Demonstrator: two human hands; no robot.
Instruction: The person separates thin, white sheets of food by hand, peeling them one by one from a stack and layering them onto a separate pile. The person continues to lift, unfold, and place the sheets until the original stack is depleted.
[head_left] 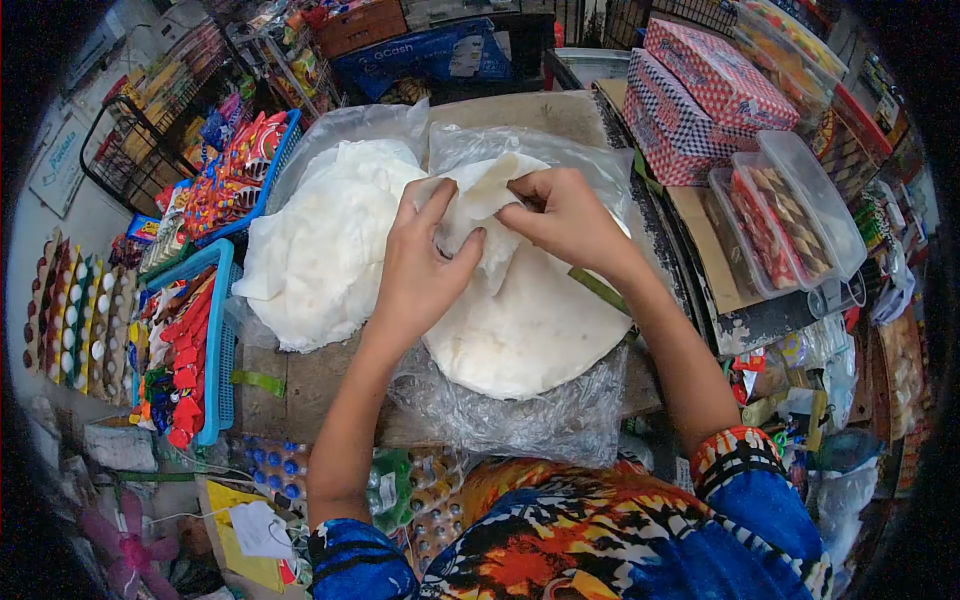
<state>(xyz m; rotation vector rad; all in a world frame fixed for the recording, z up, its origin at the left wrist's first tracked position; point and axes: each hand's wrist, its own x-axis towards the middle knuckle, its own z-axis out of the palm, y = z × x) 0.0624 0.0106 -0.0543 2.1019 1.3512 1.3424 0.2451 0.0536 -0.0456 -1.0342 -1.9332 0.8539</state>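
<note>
A stack of thin, round white spring roll wrappers (530,320) lies on clear plastic in front of me. One wrapper (495,185) is lifted and crumpled at the stack's far side, between my two hands. My right hand (560,215) pinches its right edge between thumb and fingers. At its left side, my left hand (428,250) curls round the sheet, thumb and forefinger somewhat apart; its other fingers are partly hidden. To the left, a loose, ruffled pile of wrappers (325,235) rests on another plastic sheet (375,122).
Blue baskets of packaged goods (225,340) and egg trays (85,310) stand left of the wooden table (545,108). Checkered boxes (690,120) and a clear plastic tub (790,215) are at the right. Crinkled plastic (540,420) hangs over the near table edge.
</note>
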